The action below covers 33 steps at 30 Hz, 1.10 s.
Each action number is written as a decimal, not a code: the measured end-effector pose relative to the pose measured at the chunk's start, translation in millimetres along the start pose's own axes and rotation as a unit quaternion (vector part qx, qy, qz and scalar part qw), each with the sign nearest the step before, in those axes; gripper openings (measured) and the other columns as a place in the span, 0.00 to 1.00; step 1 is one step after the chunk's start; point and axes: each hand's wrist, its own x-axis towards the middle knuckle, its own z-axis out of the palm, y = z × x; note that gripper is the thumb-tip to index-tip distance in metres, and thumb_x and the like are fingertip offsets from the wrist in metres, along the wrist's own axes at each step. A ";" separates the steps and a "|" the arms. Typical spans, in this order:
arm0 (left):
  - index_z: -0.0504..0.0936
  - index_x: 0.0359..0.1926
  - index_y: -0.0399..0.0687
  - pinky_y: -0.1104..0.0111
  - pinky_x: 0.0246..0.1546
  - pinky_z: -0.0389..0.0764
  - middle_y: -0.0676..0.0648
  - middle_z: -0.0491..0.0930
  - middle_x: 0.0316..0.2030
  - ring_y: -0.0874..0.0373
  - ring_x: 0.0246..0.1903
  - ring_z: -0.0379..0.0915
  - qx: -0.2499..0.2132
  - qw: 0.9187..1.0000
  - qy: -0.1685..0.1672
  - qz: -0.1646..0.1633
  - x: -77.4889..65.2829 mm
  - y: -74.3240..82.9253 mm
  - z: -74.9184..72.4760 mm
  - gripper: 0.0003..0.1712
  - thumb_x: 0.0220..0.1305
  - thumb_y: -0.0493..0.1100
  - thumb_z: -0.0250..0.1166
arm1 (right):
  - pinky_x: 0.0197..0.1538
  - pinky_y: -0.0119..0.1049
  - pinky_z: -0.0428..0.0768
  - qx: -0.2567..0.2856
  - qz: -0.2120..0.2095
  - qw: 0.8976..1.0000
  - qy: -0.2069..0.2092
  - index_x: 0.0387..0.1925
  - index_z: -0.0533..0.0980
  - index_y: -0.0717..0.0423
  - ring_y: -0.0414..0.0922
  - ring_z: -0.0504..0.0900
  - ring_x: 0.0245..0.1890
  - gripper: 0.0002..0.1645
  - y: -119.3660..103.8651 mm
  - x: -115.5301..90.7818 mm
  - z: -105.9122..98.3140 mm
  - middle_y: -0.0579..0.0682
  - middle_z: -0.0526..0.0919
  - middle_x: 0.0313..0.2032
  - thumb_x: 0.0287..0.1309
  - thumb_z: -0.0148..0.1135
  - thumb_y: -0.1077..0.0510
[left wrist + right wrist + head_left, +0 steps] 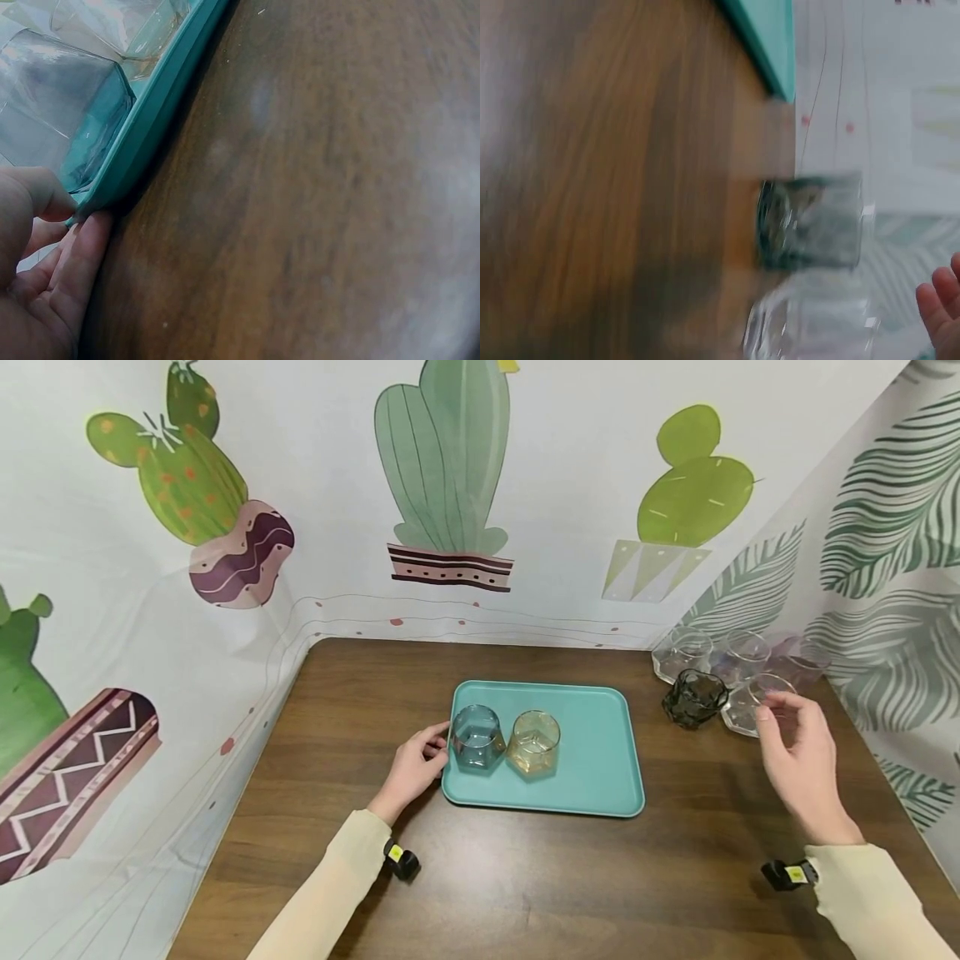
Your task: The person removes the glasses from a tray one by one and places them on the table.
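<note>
One hand grips the tray, wrist label illegible.

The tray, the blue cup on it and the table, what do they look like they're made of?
Tray: probably plastic, smooth and fairly matte, judging by its even teal color and raised rim.
Blue cup: tinted glass or possibly hard plastic, glossy; the tray shows through it.
Table: wood or wood-look laminate, soft sheen, with visible brown grain.
</note>
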 end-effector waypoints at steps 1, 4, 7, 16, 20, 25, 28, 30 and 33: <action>0.79 0.67 0.42 0.67 0.29 0.86 0.41 0.82 0.43 0.51 0.40 0.81 0.000 1.000 0.000 -0.002 0.1 0.3 -0.1 0.28 0.65 0.30 0.63 | 0.52 0.17 0.66 0.009 -0.002 1.000 -0.006 0.57 0.76 0.72 0.22 0.72 0.46 0.19 -3.7 -0.8 2.6 0.22 0.74 0.46 0.70 0.60 0.64; 0.79 0.67 0.42 0.67 0.30 0.86 0.41 0.81 0.44 0.52 0.40 0.80 0.003 1.000 -0.003 -0.006 -0.3 0.4 -0.3 0.28 0.65 0.31 0.63 | 0.51 0.16 0.68 0.020 -0.001 0.999 -0.027 0.58 0.76 0.70 0.23 0.74 0.47 0.18 -14.5 -3.5 10.0 0.23 0.75 0.47 0.71 0.60 0.64; 0.79 0.67 0.41 0.67 0.30 0.86 0.41 0.81 0.44 0.52 0.40 0.81 0.007 1.000 -0.003 -0.008 -0.4 -0.2 -0.1 0.28 0.65 0.31 0.63 | 0.50 0.15 0.70 0.032 -0.001 0.999 -0.044 0.58 0.76 0.69 0.23 0.75 0.48 0.18 -24.2 -5.7 17.6 0.25 0.75 0.49 0.71 0.60 0.65; 0.78 0.68 0.42 0.68 0.31 0.86 0.41 0.81 0.44 0.52 0.40 0.81 0.011 1.000 -0.003 -0.011 -0.1 0.3 0.5 0.29 0.65 0.31 0.63 | 0.55 0.17 0.71 0.088 -0.051 0.992 -0.070 0.57 0.75 0.74 0.27 0.76 0.50 0.19 -40.6 -9.5 43.5 0.33 0.77 0.50 0.66 0.59 0.75; 0.78 0.68 0.42 0.68 0.30 0.86 0.41 0.81 0.44 0.52 0.40 0.81 0.009 1.000 -0.002 -0.009 -0.2 0.5 0.3 0.29 0.65 0.31 0.63 | 0.54 0.17 0.71 0.097 -0.051 0.989 -0.098 0.59 0.75 0.72 0.27 0.76 0.50 0.21 -49.9 -13.1 52.7 0.40 0.77 0.51 0.65 0.60 0.75; 0.79 0.68 0.42 0.67 0.30 0.86 0.41 0.81 0.44 0.51 0.40 0.81 0.007 1.000 -0.001 -0.007 -1.0 2.2 0.1 0.29 0.65 0.30 0.62 | 0.55 0.18 0.71 0.106 -0.050 0.985 -0.127 0.61 0.74 0.70 0.29 0.76 0.51 0.23 -61.4 -16.9 64.4 0.57 0.79 0.51 0.65 0.60 0.75; 0.79 0.67 0.41 0.67 0.30 0.86 0.41 0.81 0.44 0.51 0.40 0.81 0.008 1.000 -0.001 -0.004 -1.3 2.8 0.0 0.28 0.65 0.30 0.62 | 0.56 0.20 0.72 0.123 -0.055 0.981 -0.139 0.60 0.74 0.70 0.33 0.76 0.52 0.23 -66.9 -18.4 71.4 0.62 0.80 0.52 0.64 0.61 0.76; 0.78 0.68 0.41 0.68 0.30 0.86 0.41 0.81 0.44 0.52 0.40 0.81 0.010 1.000 -0.002 -0.002 -1.4 3.2 -0.1 0.28 0.66 0.30 0.62 | 0.56 0.21 0.73 0.132 -0.057 0.979 -0.147 0.60 0.74 0.70 0.34 0.77 0.52 0.23 -69.9 -19.3 75.7 0.63 0.80 0.53 0.63 0.61 0.76; 0.78 0.67 0.40 0.67 0.30 0.86 0.41 0.81 0.44 0.52 0.40 0.81 0.013 1.000 -0.004 -0.002 -1.7 3.8 -0.5 0.28 0.66 0.30 0.63 | 0.56 0.22 0.73 0.133 -0.059 0.976 -0.163 0.61 0.74 0.69 0.32 0.77 0.51 0.24 -73.2 -20.7 82.0 0.62 0.80 0.53 0.63 0.62 0.76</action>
